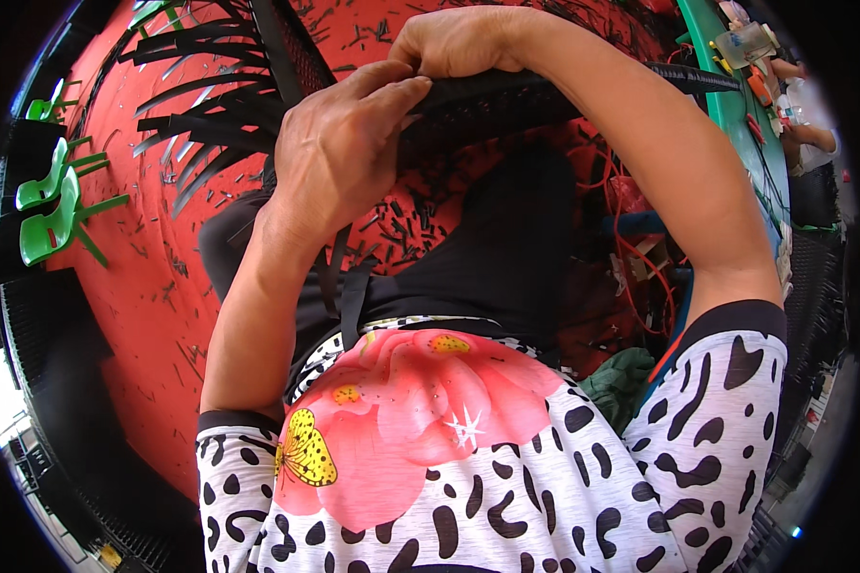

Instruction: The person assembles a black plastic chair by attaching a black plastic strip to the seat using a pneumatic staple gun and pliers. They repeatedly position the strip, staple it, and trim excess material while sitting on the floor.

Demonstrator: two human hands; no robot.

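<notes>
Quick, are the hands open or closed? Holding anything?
Left hand: bent, at the black woven piece; can't tell if it's gripping.
Right hand: curled, meeting the left; what it's holding, if anything, is hidden.

Left grip (339, 143) meets right grip (463, 43), both curled; left forearm (256, 315) slanted upward, right forearm (631, 134) arched wide.

The single view comes from the left of two fisheye cameras worn side by side on the person's head, looking steeply down over the patterned shirt (506, 477), which fills the near, lower part. It takes in the left hand (339, 143) and right hand (463, 43) at close range near the top, while its wide sweep reaches green chairs (53, 224) at far left and a green table (705, 48) at right, curving toward the dark rim.
</notes>
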